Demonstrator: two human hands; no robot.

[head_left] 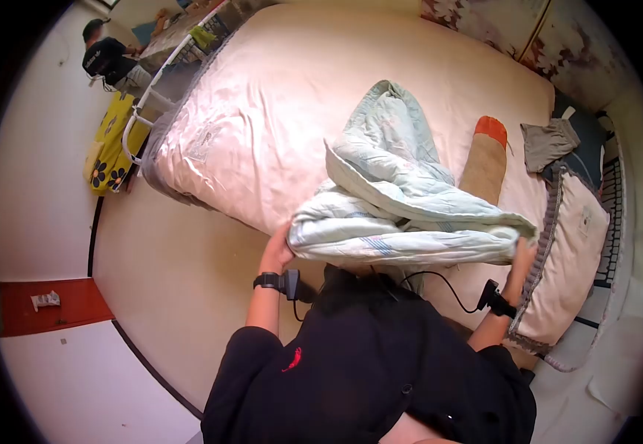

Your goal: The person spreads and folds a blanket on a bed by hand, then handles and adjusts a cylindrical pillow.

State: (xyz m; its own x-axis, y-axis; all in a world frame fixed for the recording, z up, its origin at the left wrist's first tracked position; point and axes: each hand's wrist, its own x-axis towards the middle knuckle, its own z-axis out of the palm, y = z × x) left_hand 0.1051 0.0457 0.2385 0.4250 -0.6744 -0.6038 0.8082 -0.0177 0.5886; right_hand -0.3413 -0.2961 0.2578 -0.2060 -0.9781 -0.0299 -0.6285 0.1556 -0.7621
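Observation:
A pale green quilt [410, 192], loosely folded and bunched, lies over the near side of the bed in front of me. At its left end my left hand [281, 246] is closed on the edge, with part of the fingers hidden by the cloth. My right hand [526, 253] grips the right end, its fingers mostly tucked behind the fabric. Between the hands, the near folded edge stretches across close to my body. One corner of the quilt rises in a peak toward the far side. Each wrist wears a black strap with a small device and cable.
The bed [262, 96] has a pink sheet. A brown bolster with an orange end [486, 159] lies behind the quilt. Grey shorts [549, 143] and a frilled pink pillow [569, 255] are at right. A person [108, 58] stands far left, near a yellow flowered cloth [114, 140].

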